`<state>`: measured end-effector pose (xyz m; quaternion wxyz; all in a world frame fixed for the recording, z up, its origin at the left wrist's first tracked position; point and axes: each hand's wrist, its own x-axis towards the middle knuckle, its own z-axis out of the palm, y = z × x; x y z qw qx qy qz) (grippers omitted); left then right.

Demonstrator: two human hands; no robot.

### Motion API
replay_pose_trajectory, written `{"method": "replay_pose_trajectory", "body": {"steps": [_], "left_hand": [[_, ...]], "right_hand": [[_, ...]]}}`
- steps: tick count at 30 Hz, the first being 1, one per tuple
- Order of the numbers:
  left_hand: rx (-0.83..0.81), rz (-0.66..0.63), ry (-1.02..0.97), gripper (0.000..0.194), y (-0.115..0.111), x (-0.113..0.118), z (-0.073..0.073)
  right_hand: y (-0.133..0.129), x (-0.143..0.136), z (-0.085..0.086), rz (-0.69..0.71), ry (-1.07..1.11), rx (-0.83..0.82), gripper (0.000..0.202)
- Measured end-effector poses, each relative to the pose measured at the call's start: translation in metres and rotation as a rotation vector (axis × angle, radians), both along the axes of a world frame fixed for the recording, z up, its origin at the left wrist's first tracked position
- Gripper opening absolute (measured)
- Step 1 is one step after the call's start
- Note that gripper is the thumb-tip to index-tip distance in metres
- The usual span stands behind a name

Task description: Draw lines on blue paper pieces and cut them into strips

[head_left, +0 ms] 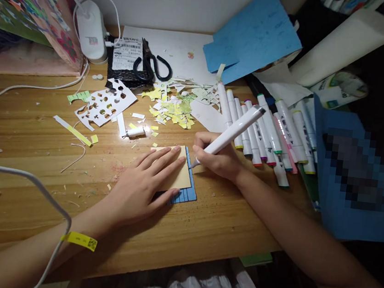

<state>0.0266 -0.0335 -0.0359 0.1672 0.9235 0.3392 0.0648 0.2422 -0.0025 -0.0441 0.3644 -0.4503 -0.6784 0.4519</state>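
Observation:
My left hand (147,173) lies flat with its fingers stretched over a cream card (183,175), pressing it down. Beneath that card a blue piece of paper (188,195) sticks out along the right and lower edges, with dark lines drawn on it. A white marker (230,132) is gripped in my right hand (218,158), its tip at the blue strip along the card's right edge. Whether the tip touches the paper I cannot tell. Part of both papers is hidden under my left hand.
Several white markers (259,133) lie in a row at right. Yellow-green paper scraps (173,109) and black-handled scissors (152,63) are further back. A cable (35,177) crosses the left foreground above my left forearm. Blue sheets (256,35) stand at the back right.

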Motion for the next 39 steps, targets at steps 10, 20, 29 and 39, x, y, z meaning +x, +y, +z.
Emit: {"method": "replay_pose_trajectory", "body": {"steps": [10,20,29,39], "left_hand": [[0.050,-0.097,0.002,0.058,-0.021,-0.006,0.003],[0.070,-0.101,0.001,0.059,-0.038,-0.002,0.005],[0.055,-0.113,-0.004,0.060,-0.038,-0.001,0.005],[0.071,-0.125,0.013,0.060,-0.037,0.000,0.005]], "right_hand": [[0.002,-0.001,0.000,-0.098,0.134,-0.019,0.026],[-0.013,-0.005,0.020,-0.281,0.113,0.017,0.029],[-0.052,0.000,0.008,-0.320,-0.128,0.005,0.031],[-0.052,-0.001,-0.001,-0.252,-0.190,-0.035,0.032]]}}
